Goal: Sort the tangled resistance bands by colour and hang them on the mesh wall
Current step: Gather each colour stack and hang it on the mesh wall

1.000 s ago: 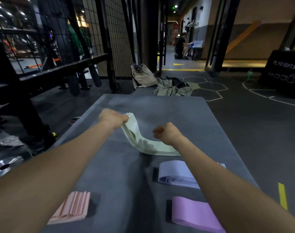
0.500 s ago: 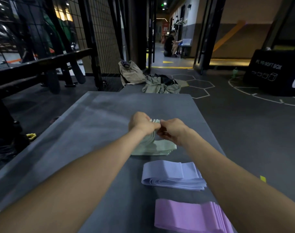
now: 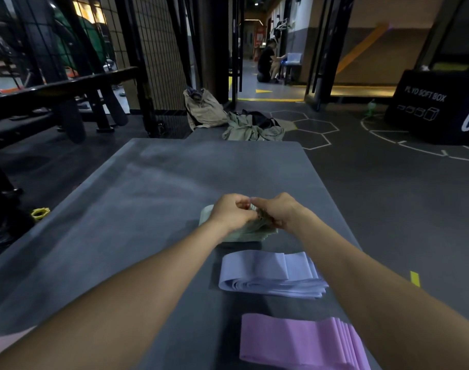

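A: Left hand (image 3: 232, 213)?
B: Fingers curled round the green bands (image 3: 244, 232), gripping the top of the stack.
A: Right hand (image 3: 277, 212)?
B: Also curled on the green bands, pinching the same upper edge. Knuckles of both hands nearly touching.
A: Location of the green bands?
B: Resting on the grey worktop (image 3: 121, 222), right of centre, partly hidden under both hands. Left end rolled over, right end fanned in layers.
A: Other stacks?
B: Blue bands (image 3: 268, 275) folded flat, just nearer than the green ones. Purple bands (image 3: 300, 341) nearer again, at the lower edge. Three stacks in one row, apart from each other. Pink patch (image 3: 6, 343) at the lower left corner; nature unclear.
A: Mesh wall (image 3: 164, 62)?
B: Beyond the far left of the worktop, well apart from the stacks.
A: Floor?
B: Clothing (image 3: 252, 126) heaped past the far end of the worktop. Yellow ring (image 3: 40, 213) at left.
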Available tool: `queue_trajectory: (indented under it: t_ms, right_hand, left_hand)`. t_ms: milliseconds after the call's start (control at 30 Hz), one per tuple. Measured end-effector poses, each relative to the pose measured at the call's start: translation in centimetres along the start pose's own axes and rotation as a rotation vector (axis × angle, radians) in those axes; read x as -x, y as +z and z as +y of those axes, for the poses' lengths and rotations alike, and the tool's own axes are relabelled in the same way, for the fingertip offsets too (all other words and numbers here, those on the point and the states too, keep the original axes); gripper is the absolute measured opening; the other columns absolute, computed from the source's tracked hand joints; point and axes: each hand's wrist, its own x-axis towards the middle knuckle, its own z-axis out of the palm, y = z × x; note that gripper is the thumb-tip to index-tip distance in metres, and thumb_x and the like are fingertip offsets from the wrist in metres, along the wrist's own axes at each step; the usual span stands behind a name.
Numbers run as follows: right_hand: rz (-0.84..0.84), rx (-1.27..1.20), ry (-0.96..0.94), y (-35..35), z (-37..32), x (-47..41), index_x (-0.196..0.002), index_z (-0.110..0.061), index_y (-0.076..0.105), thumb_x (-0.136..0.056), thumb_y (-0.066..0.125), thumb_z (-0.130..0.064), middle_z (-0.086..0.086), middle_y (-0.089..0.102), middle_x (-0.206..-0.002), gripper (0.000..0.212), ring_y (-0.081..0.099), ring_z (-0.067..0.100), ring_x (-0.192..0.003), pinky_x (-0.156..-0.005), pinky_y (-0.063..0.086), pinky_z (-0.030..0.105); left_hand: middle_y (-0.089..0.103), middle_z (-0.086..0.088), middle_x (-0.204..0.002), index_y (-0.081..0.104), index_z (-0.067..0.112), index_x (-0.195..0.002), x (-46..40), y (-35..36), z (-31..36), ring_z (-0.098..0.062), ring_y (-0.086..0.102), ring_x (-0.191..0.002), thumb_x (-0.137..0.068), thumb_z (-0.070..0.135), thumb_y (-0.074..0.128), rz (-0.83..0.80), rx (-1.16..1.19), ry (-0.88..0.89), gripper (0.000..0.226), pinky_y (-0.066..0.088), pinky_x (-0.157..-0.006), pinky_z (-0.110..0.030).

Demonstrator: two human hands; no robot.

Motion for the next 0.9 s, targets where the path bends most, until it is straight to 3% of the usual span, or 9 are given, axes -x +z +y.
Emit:
queue_trajectory:
  t_ms: [100,200,267,333,400,533,667,800,900]
  right_hand:
    - [0.025,0.079,-0.014,0.3,-0.1,0.4,-0.091,0.001,0.06,-0.07,0.078,-0.044,0.011,0.057,-0.081,0.052,0.055,0.024,-0.074,-0.059,0.041,0.028]
    - [0.076,0.118,-0.007,0.5,0.0,0.9,-0.069,-0.009,0.044,-0.073,0.078,-0.039,0.009,0.053,-0.086,0.045,0.052,0.022,-0.079,-0.054,0.036,0.026]
    - [0.105,0.133,0.002,0.6,0.0,1.1,-0.066,-0.01,0.042,-0.076,0.075,-0.035,0.009,0.053,-0.088,0.043,0.052,0.021,-0.08,-0.054,0.037,0.026]
    - [0.134,0.163,0.008,0.7,-0.1,1.2,-0.069,-0.008,0.046,-0.077,0.073,-0.031,0.011,0.054,-0.089,0.037,0.053,0.022,-0.078,-0.056,0.039,0.026]
    - [0.155,0.175,0.005,0.7,-0.2,1.3,-0.069,-0.007,0.044,-0.078,0.072,-0.028,0.011,0.054,-0.089,0.035,0.053,0.024,-0.079,-0.062,0.04,0.028]
    - [0.158,0.18,-0.006,0.7,-0.3,1.4,-0.066,-0.009,0.04,-0.08,0.07,-0.027,0.01,0.052,-0.086,0.037,0.051,0.024,-0.079,-0.065,0.04,0.028]
    - [0.165,0.208,-0.011,0.9,-0.2,1.4,-0.064,-0.008,0.038,-0.082,0.066,-0.026,0.003,0.043,-0.069,0.038,0.047,0.021,-0.069,-0.06,0.037,0.028]
    - [0.161,0.25,-0.024,1.2,0.0,0.9,-0.083,-0.002,0.049,-0.083,0.064,-0.028,0.009,0.051,-0.087,0.031,0.05,0.027,-0.083,-0.068,0.038,0.029]
    - [0.175,0.314,-0.013,1.5,0.3,0.4,-0.108,0.001,0.054,-0.083,0.062,-0.034,0.017,0.058,-0.113,0.044,0.053,0.035,-0.107,-0.083,0.043,0.034]
  left_hand:
    - [0.063,-0.014,-0.108,0.059,-0.002,-0.116,0.0,-0.4,-0.5,-0.016,0.056,-0.099,-0.077,-0.02,0.047,-0.03,0.178,-0.072,0.044,0.046,-0.074,-0.015]
    - [0.06,-0.015,-0.117,0.054,-0.003,-0.12,-0.1,-0.6,-1.2,-0.02,0.055,-0.106,-0.076,-0.024,0.039,-0.072,0.224,-0.112,0.051,0.046,-0.079,-0.02]
    - [0.06,-0.011,-0.113,0.052,-0.004,-0.12,0.0,-0.7,-1.5,-0.018,0.055,-0.106,-0.078,-0.024,0.039,-0.1,0.182,-0.078,0.049,0.046,-0.079,-0.018]
    - [0.061,-0.013,-0.108,0.053,-0.004,-0.117,-0.1,-1.1,-1.8,-0.015,0.058,-0.093,-0.079,-0.021,0.043,-0.082,0.077,0.001,0.043,0.047,-0.076,-0.016]
    - [0.062,-0.011,-0.103,0.059,0.001,-0.11,-0.1,-2.1,-2.4,-0.015,0.057,-0.085,-0.077,-0.015,0.052,0.011,-0.142,0.113,0.038,0.049,-0.082,-0.023]
    - [0.054,-0.005,-0.104,0.065,0.011,-0.103,1.0,-4.6,-4.7,-0.021,0.053,-0.099,-0.069,0.002,0.071,0.208,-0.42,0.246,0.035,0.038,-0.084,-0.023]
    - [0.046,0.001,-0.106,0.061,0.015,-0.109,1.9,-5.6,-6.6,-0.022,0.049,-0.108,-0.065,0.008,0.079,0.218,-0.457,0.223,0.048,0.038,-0.091,-0.026]
    - [0.043,0.006,-0.104,0.059,0.015,-0.108,1.8,-5.1,-7.0,-0.02,0.054,-0.102,-0.067,0.004,0.079,0.231,-0.355,0.231,0.047,0.044,-0.091,-0.03]
    - [0.045,0.005,-0.104,0.061,0.015,-0.106,1.5,-4.9,-7.2,-0.019,0.055,-0.099,-0.067,0.003,0.078,0.252,-0.311,0.227,0.044,0.045,-0.091,-0.03]
